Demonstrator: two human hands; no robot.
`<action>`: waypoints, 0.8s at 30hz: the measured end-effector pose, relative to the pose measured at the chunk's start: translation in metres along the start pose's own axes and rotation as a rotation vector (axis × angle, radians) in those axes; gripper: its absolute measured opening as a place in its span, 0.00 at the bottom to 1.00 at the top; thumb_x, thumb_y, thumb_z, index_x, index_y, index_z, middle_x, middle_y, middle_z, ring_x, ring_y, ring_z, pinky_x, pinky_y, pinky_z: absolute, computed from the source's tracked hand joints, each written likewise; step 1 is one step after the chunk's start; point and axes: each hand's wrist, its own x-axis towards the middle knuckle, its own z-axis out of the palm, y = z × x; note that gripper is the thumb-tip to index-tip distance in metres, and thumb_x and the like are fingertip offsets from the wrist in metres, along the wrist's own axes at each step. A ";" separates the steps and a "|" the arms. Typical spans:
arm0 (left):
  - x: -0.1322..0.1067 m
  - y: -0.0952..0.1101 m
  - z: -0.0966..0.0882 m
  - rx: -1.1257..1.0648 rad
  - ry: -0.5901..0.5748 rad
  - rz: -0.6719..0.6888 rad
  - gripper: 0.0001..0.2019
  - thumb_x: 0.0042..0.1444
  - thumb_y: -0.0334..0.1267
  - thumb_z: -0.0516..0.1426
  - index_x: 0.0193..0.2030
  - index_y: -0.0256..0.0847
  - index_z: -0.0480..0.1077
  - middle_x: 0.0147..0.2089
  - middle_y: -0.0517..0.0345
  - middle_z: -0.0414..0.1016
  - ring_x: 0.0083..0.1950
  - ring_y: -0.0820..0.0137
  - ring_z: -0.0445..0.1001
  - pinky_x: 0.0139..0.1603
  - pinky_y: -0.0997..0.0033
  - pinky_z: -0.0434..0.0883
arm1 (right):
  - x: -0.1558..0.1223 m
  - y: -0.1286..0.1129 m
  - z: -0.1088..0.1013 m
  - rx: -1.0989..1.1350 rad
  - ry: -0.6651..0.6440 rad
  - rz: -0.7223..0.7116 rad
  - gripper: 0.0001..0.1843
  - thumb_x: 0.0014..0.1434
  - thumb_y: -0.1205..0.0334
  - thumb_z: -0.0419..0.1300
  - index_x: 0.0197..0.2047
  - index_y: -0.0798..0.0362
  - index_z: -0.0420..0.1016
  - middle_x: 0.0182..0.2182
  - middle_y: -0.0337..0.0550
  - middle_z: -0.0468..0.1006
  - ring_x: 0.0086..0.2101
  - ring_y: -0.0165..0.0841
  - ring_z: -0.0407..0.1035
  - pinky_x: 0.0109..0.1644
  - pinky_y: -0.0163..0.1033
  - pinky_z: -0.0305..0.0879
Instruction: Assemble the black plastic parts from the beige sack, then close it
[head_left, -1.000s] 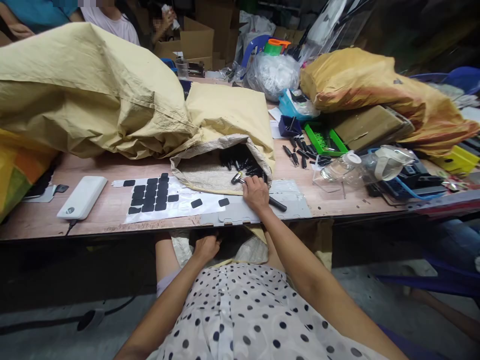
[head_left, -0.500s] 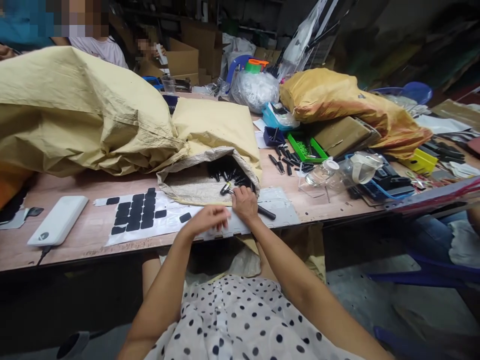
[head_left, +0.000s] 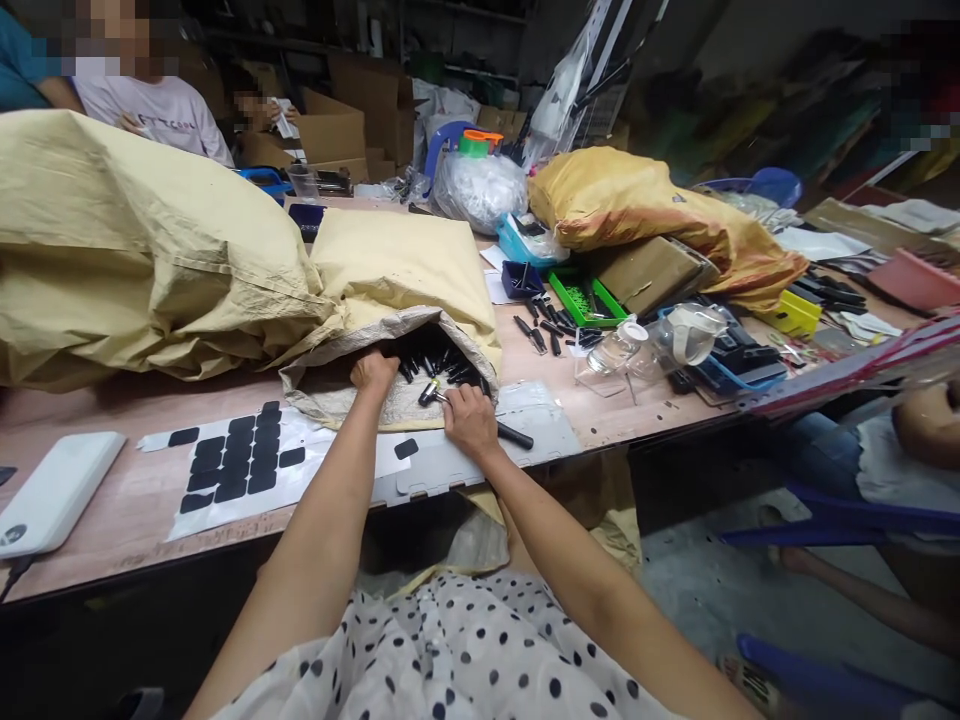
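My left hand (head_left: 373,371) reaches into the mouth of an open woven sack (head_left: 352,385) lying on the table, fingers curled down among the black stick-like parts (head_left: 442,360) inside. My right hand (head_left: 470,420) rests on a grey plastic sheet (head_left: 450,465) in front of the sack, closed round a small hammer-like tool (head_left: 429,392) with a metal head and a black handle (head_left: 514,436) that sticks out to the right.
A white sheet of black pads (head_left: 232,465) and a white power bank (head_left: 52,492) lie left. Big tan sacks (head_left: 135,250) fill the back left. Green tray (head_left: 581,298), loose black parts (head_left: 540,330), clear jars (head_left: 630,350) sit right. People sit beyond the table.
My left hand rose from below the table edge, crossed the grey sheet and went into the sack's mouth. My right hand stayed on the tool. The view shifted right.
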 end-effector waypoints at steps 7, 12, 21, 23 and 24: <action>-0.050 -0.026 -0.029 0.050 0.007 0.179 0.12 0.48 0.43 0.62 0.40 0.45 0.80 0.39 0.52 0.81 0.44 0.57 0.77 0.44 0.62 0.73 | 0.002 -0.001 -0.003 0.012 -0.014 0.012 0.11 0.69 0.61 0.53 0.47 0.51 0.75 0.42 0.50 0.73 0.44 0.42 0.61 0.45 0.42 0.57; -0.089 -0.050 -0.025 0.059 -0.116 0.486 0.10 0.47 0.39 0.62 0.38 0.47 0.81 0.37 0.56 0.79 0.44 0.60 0.74 0.48 0.63 0.71 | 0.003 -0.002 -0.003 0.001 -0.003 0.007 0.11 0.69 0.60 0.52 0.46 0.52 0.75 0.42 0.50 0.73 0.43 0.42 0.61 0.45 0.42 0.57; -0.091 -0.062 -0.021 0.005 -0.163 0.492 0.11 0.52 0.42 0.62 0.43 0.48 0.80 0.40 0.57 0.78 0.46 0.60 0.72 0.47 0.62 0.70 | 0.005 0.001 -0.005 0.033 -0.021 -0.012 0.13 0.70 0.61 0.52 0.49 0.51 0.77 0.41 0.50 0.74 0.43 0.41 0.63 0.44 0.41 0.58; -0.092 -0.060 -0.022 0.004 -0.156 0.482 0.10 0.52 0.41 0.63 0.41 0.47 0.80 0.41 0.57 0.79 0.46 0.60 0.72 0.48 0.62 0.70 | 0.004 0.000 -0.008 0.067 -0.003 -0.022 0.14 0.70 0.61 0.51 0.49 0.51 0.77 0.41 0.49 0.75 0.42 0.40 0.64 0.44 0.40 0.59; -0.093 -0.059 -0.022 0.002 -0.152 0.476 0.09 0.51 0.41 0.63 0.39 0.47 0.80 0.41 0.57 0.79 0.46 0.60 0.72 0.48 0.62 0.69 | 0.002 -0.002 -0.010 0.094 0.016 -0.023 0.14 0.71 0.62 0.50 0.50 0.51 0.77 0.41 0.49 0.75 0.42 0.39 0.65 0.44 0.39 0.59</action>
